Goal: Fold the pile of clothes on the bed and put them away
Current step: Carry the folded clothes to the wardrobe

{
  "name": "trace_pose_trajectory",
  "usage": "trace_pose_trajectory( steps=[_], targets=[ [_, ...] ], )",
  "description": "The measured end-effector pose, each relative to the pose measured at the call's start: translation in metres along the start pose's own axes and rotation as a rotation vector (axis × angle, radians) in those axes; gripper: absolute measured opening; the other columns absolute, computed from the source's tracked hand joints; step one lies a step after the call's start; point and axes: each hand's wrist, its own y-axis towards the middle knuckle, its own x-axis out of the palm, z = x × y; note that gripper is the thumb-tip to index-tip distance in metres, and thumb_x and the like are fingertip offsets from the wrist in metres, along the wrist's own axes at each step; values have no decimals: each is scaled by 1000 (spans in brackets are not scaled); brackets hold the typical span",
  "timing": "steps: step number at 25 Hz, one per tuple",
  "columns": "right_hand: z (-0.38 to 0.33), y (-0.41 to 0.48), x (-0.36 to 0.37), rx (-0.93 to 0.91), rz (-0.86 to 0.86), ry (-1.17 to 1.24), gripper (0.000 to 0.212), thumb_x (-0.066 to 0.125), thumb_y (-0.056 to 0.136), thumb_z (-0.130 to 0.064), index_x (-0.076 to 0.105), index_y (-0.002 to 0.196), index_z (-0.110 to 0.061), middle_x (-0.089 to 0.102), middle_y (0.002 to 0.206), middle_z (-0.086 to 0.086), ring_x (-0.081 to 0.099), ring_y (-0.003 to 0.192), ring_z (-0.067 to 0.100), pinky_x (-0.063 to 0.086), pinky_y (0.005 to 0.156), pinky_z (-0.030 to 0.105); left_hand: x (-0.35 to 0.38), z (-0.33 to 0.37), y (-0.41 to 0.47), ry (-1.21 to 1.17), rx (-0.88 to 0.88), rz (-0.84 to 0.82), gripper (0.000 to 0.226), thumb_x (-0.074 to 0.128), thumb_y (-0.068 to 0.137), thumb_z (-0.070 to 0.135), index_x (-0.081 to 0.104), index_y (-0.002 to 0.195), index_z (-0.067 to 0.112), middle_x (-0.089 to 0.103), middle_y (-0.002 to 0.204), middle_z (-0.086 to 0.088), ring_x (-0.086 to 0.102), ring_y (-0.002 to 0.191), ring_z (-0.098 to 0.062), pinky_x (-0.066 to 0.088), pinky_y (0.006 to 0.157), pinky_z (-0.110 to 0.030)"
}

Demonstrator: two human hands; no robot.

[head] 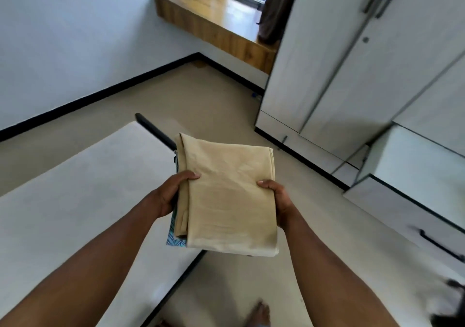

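Fingers (pixel 191 175) of left hand (pixel 173 193) clamp left edge of folded beige cloth stack (pixel 226 201), thumb on top; right hand (pixel 279 201) grips right edge same way. Stack held in air over corner of white bed mattress (pixel 75 201) and beige floor (pixel 214 100). Blue-green patterned fabric (pixel 173 240) peeks from under stack. White wardrobe (pixel 339 62) ahead on right; wooden ledge (pixel 214 17) beyond.

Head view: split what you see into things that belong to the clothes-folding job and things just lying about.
Job: folded beige cloth, held by left hand and right hand; blue patterned garment beneath it; bed; wardrobe, probably where they go.
Just there: wooden ledge; brown curtain; low white cabinet; blurred dark object on the floor.
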Motion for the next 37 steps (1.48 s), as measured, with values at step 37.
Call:
trace_pose_trajectory(
  steps=[37],
  targets=[
    [-228,-113,-914,-186,713,667,48,62,90,-28,68,129,-1,72,114,23,70,96,39,54,95,50,1008,-63,461,588,-379,-678,67,77,68,42,67,129,17,75,119,-13,68,118,-35,53,104,-47]
  ],
)
